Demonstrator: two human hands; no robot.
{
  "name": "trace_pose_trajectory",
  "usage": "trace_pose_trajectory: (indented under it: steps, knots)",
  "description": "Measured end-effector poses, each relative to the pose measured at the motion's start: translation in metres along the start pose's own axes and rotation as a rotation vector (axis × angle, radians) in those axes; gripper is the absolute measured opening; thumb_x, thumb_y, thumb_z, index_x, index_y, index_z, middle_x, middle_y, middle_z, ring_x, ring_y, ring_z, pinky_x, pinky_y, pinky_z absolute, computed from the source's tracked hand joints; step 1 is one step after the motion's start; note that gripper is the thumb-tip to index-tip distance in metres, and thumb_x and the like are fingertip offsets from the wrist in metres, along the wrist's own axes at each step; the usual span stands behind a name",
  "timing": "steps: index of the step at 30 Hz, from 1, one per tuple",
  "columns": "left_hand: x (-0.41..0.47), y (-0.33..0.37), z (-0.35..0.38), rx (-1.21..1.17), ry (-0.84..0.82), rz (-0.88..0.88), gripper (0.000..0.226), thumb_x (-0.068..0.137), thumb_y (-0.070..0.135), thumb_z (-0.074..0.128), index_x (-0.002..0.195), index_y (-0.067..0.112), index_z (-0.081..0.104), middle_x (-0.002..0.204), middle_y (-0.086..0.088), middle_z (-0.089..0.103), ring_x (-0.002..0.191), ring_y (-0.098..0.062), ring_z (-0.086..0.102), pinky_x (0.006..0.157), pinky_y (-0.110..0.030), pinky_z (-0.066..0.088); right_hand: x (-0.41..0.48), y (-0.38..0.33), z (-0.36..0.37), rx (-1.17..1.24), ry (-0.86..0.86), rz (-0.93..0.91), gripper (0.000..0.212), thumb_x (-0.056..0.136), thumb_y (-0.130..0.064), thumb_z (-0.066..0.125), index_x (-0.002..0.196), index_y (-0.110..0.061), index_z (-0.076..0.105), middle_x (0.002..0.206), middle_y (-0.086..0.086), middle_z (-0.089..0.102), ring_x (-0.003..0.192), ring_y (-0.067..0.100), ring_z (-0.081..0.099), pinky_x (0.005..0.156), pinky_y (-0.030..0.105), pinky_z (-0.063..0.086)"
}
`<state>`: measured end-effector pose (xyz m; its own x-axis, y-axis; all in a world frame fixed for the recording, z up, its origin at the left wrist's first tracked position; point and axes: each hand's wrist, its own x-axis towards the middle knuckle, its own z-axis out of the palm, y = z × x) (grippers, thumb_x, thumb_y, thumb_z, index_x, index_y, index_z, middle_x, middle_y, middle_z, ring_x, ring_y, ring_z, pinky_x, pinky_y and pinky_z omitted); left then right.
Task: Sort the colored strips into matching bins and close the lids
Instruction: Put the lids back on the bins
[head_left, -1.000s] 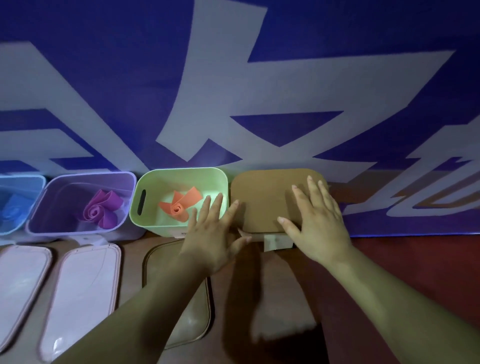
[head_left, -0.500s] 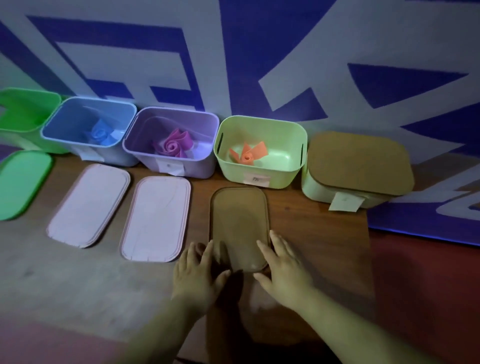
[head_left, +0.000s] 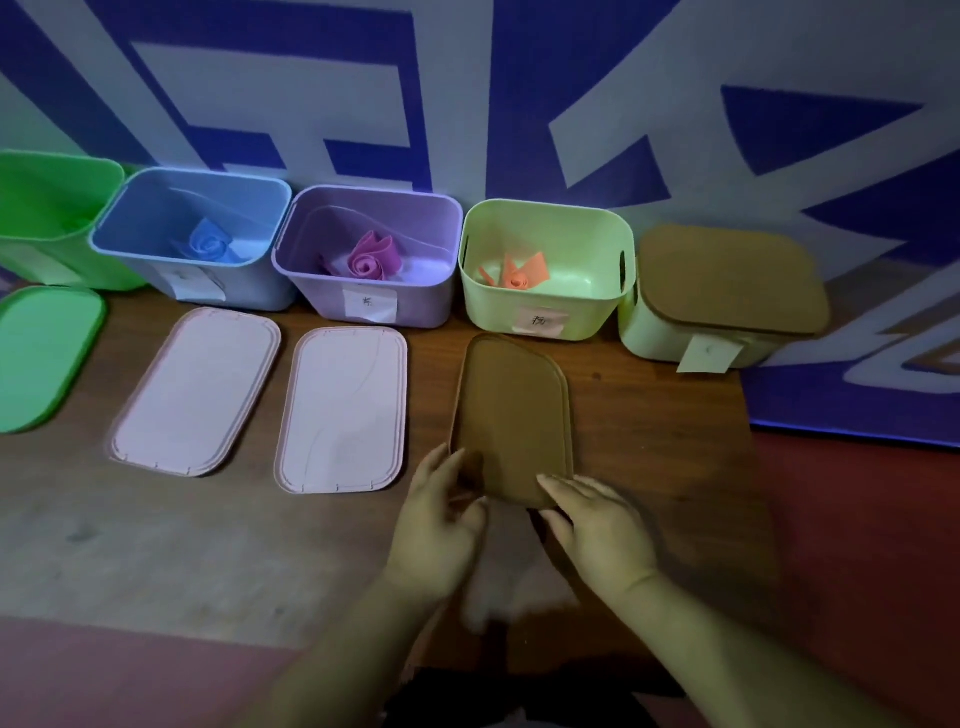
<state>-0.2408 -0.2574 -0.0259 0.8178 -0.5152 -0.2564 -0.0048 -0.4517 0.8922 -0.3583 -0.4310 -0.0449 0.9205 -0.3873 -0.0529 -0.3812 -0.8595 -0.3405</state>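
A brown lid (head_left: 511, 415) lies on the wooden table in front of the pale green bin (head_left: 545, 312), which holds an orange strip (head_left: 517, 273). My left hand (head_left: 441, 525) grips the lid's near left corner and my right hand (head_left: 597, 525) grips its near right corner. The lid's near end looks slightly lifted. To the right stands a pale green bin (head_left: 670, 338) closed by a brown lid (head_left: 727, 278). Open bins to the left: purple (head_left: 332, 291) with a magenta strip (head_left: 369, 260), blue (head_left: 156, 260) with a blue strip (head_left: 208, 241), green (head_left: 47, 208).
Two pink lids (head_left: 195, 392) (head_left: 343, 410) and a green lid (head_left: 41, 353) lie flat on the table in front of their bins. A blue and white wall banner (head_left: 467, 104) rises right behind the bins. Red floor (head_left: 857, 519) lies to the right of the table.
Both hands left the closed brown lid on the right bin, came back toward me and took hold of the near end of the loose brown lid. The view swung left and down.
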Motion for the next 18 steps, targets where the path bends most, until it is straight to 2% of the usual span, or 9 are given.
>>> trace_pose_trajectory:
  steps: [2,5,7,8,10,12,15,18]
  knots:
    - [0.003,0.02,-0.013,-0.031,0.026,0.073,0.054,0.086,0.002,0.069,0.135,0.02,0.056,0.148,0.006,0.039,0.111,0.006,0.058,0.089,-0.007,0.046,0.001,-0.009,-0.015,-0.048,0.134,-0.052,0.041,0.073,-0.027,0.085,0.113,-0.025,0.074,0.098,-0.007,0.077,0.099,0.02,0.073,0.079,0.033,0.058]
    - [0.008,0.047,-0.031,-0.023,0.007,0.207,0.062,0.085,0.008,0.072,0.138,0.032,0.051,0.146,0.01,0.036,0.114,0.012,0.051,0.088,-0.003,0.042,0.004,-0.024,-0.043,-0.026,0.246,-0.064,0.031,0.088,-0.033,0.063,0.118,-0.027,0.072,0.097,-0.006,0.077,0.1,0.02,0.072,0.077,0.037,0.06]
    - [0.013,0.061,-0.042,0.038,0.0,0.304,0.068,0.086,0.018,0.073,0.142,0.043,0.044,0.149,0.013,0.032,0.126,0.008,0.044,0.097,-0.008,0.04,0.006,-0.034,-0.061,0.056,0.284,-0.049,0.032,0.091,-0.03,0.065,0.123,-0.029,0.069,0.103,-0.006,0.076,0.091,0.018,0.073,0.069,0.034,0.061]
    - [0.018,0.067,-0.046,0.087,-0.001,0.348,0.07,0.086,0.025,0.073,0.144,0.044,0.04,0.15,0.014,0.031,0.133,0.006,0.037,0.104,-0.011,0.036,0.007,-0.039,-0.072,0.111,0.299,-0.039,0.034,0.092,-0.031,0.064,0.126,-0.031,0.066,0.108,-0.008,0.075,0.09,0.015,0.072,0.07,0.032,0.06]
    - [0.027,0.08,-0.054,0.169,-0.013,0.428,0.073,0.084,0.037,0.069,0.149,0.04,0.034,0.154,0.014,0.03,0.141,0.004,0.027,0.111,-0.012,0.026,0.011,-0.044,-0.092,0.228,0.341,-0.008,0.036,0.094,-0.031,0.061,0.13,-0.031,0.063,0.115,-0.01,0.072,0.098,0.009,0.07,0.08,0.029,0.058]
    - [0.036,0.087,-0.057,0.258,-0.045,0.481,0.08,0.082,0.05,0.066,0.151,0.04,0.027,0.159,0.011,0.025,0.146,0.0,0.021,0.117,-0.021,0.024,0.018,-0.049,-0.109,0.342,0.4,0.041,0.035,0.094,-0.025,0.063,0.129,-0.03,0.064,0.119,-0.011,0.07,0.108,0.004,0.066,0.09,0.028,0.056]
    - [0.048,0.087,-0.058,0.37,-0.1,0.438,0.088,0.08,0.068,0.059,0.151,0.051,0.011,0.164,0.01,0.01,0.151,-0.009,0.01,0.12,-0.038,0.023,0.032,-0.054,-0.127,0.644,0.41,0.194,0.033,0.095,-0.022,0.063,0.126,-0.035,0.064,0.119,-0.02,0.068,0.112,-0.004,0.062,0.097,0.03,0.054]
    - [0.058,0.082,-0.059,0.403,-0.128,0.362,0.095,0.073,0.08,0.056,0.148,0.057,0.002,0.165,0.008,0.0,0.152,-0.011,-0.001,0.121,-0.045,0.02,0.048,-0.053,-0.138,0.943,0.411,0.348,0.031,0.097,-0.02,0.06,0.125,-0.032,0.065,0.113,-0.016,0.072,0.106,0.001,0.067,0.093,0.039,0.057]
